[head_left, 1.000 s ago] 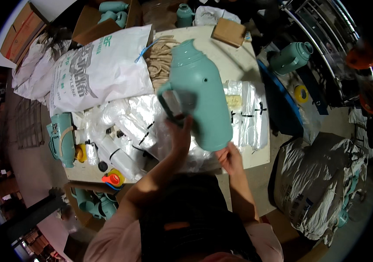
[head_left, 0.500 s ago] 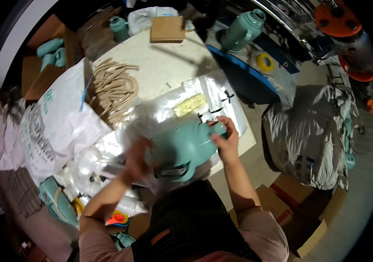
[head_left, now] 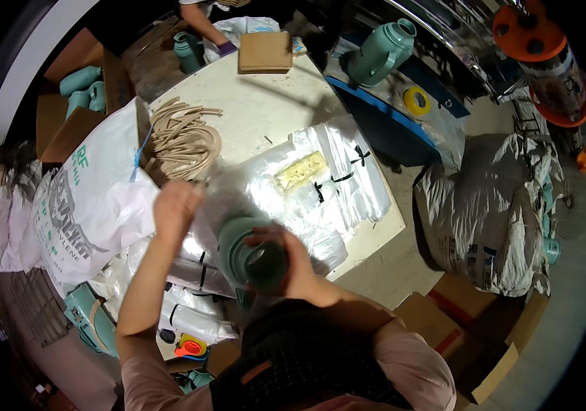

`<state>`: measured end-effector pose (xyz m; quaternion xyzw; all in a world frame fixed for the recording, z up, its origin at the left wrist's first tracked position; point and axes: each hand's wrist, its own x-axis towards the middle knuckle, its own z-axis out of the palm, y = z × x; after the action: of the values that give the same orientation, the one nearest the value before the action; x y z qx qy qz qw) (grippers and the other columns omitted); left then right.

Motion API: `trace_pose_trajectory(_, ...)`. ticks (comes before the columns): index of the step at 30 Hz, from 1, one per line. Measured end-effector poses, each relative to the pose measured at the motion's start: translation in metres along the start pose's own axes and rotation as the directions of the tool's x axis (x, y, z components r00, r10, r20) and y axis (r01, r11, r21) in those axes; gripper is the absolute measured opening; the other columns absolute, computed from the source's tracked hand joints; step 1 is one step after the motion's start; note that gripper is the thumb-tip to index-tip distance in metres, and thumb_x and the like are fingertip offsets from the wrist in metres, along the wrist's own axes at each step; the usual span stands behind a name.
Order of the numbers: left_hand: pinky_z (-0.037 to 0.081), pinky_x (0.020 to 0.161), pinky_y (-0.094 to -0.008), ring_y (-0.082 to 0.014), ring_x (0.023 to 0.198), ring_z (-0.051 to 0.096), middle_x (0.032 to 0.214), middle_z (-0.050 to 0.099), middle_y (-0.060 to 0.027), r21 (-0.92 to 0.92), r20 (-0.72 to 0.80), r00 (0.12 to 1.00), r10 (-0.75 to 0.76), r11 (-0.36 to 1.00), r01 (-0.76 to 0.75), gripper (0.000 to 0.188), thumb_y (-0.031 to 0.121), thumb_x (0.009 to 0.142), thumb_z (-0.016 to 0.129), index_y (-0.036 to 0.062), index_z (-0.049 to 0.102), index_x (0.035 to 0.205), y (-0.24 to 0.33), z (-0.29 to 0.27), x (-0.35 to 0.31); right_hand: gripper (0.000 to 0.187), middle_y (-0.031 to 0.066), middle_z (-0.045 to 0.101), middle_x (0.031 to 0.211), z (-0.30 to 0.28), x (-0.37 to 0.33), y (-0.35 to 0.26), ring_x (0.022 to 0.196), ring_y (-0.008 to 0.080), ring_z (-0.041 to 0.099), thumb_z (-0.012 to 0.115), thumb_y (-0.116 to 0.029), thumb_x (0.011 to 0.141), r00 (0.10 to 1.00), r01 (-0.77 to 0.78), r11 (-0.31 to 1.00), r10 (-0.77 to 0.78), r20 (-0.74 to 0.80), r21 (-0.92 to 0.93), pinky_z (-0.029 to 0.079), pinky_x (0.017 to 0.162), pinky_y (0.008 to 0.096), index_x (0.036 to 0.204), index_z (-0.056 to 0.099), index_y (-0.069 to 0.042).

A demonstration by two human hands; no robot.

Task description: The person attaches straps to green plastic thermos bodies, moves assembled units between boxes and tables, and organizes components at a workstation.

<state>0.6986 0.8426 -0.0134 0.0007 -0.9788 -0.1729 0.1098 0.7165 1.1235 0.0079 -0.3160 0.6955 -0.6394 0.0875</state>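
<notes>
A green thermos flask body (head_left: 233, 255) stands close to my apron, its round mouth tilted up toward me. My right hand (head_left: 296, 267) is wrapped around its upper part from the right. My left hand (head_left: 178, 207) is closed at the lower end of a pile of beige straps (head_left: 182, 140); its fingertips are partly hidden, so what they pinch does not show. Under the flask, clear plastic bags (head_left: 248, 181) lie flat with short black ties (head_left: 342, 178) on them. A pale yellow block (head_left: 301, 171) rests on the bags.
A white sack (head_left: 91, 198) flanks the table's left edge. Beyond the white table (head_left: 272, 103) another person's arm (head_left: 204, 26) reaches in by a cardboard piece (head_left: 265, 52). Green flasks stand in a carton (head_left: 67, 133) and at back right (head_left: 382, 53). A grey bag (head_left: 481, 212) stands right.
The flask has turned from lying sideways to mouth-up and moved left. My left hand has left it for the straps, and my right hand has shifted left. Another person's arm has appeared at the back.
</notes>
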Motion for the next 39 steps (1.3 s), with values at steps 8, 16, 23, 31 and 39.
trace_pose_trajectory(8, 0.049, 0.058, -0.0377, -0.0282, 0.070, 0.062, 0.083, 0.062, -0.0091, -0.565, -0.277, 0.952, 0.127, 0.781, -0.268, 0.037, 0.034, 0.078, 0.079, 0.0102, 0.065, 0.103, 0.134, -0.088, -0.091, 0.096, 0.0212, 0.066, 0.118, -0.038, -0.015, -0.078, 0.110, 0.0295, 0.066, 0.091, -0.021, 0.059, 0.998, 0.005, 0.998, -0.010, 0.069, 0.064, 0.051, 0.098, 0.0397, 0.138, 0.042, 0.002)
trace_pose_trajectory(16, 0.037, 0.053, -0.0335, -0.0174, 0.055, 0.046, 0.061, 0.051, -0.0067, -0.867, 0.057, 0.841, -0.538, 0.391, 0.309, 0.024, 0.018, 0.095, 0.057, 0.0050, 0.054, 0.074, 0.182, -0.105, -0.140, 0.113, 0.0235, 0.067, 0.106, -0.036, -0.062, -0.138, 0.107, 0.0358, 0.065, 0.087, -0.044, 0.068, 0.998, -0.025, 0.980, 0.035, -0.049, 0.200, 0.049, 0.097, 0.0485, 0.148, 0.024, 0.006)
trace_pose_trajectory(23, 0.032, 0.059, -0.0251, -0.0094, 0.061, 0.033, 0.065, 0.039, 0.0023, -0.950, 0.292, 0.811, -0.506, -0.250, 0.187, 0.045, 0.040, 0.106, 0.044, 0.0098, 0.050, 0.073, 0.202, -0.141, -0.179, 0.101, 0.0236, 0.068, 0.103, -0.017, -0.083, -0.174, 0.107, 0.0384, 0.065, 0.085, -0.035, 0.070, 0.984, 0.148, 0.973, -0.162, 0.068, 0.178, 0.048, 0.101, 0.0532, 0.144, 0.029, 0.005)
trace_pose_trajectory(31, 0.042, 0.068, -0.0251, -0.0092, 0.076, 0.050, 0.082, 0.053, 0.0004, -0.898, 0.440, 0.788, -0.430, -0.191, 0.397, 0.034, 0.034, 0.105, 0.050, 0.0068, 0.059, 0.086, 0.211, -0.178, -0.226, 0.092, 0.0256, 0.067, 0.115, 0.007, -0.077, -0.225, 0.115, 0.0387, 0.063, 0.086, -0.021, 0.066, 0.740, 0.417, 0.867, -0.498, 0.453, 0.273, 0.042, 0.108, 0.0535, 0.138, 0.033, 0.004)
trace_pose_trajectory(39, 0.048, 0.082, -0.0296, -0.0162, 0.086, 0.057, 0.092, 0.061, -0.0056, -0.942, 0.307, 0.869, -0.387, -0.255, 0.218, 0.036, 0.037, 0.099, 0.055, 0.0021, 0.061, 0.093, 0.190, -0.177, -0.272, 0.101, 0.0276, 0.059, 0.124, 0.036, -0.099, -0.233, 0.121, 0.0384, 0.058, 0.081, -0.049, 0.073, 0.825, 0.268, 0.904, -0.394, 0.405, 0.334, 0.041, 0.108, 0.0527, 0.143, 0.027, 0.003)
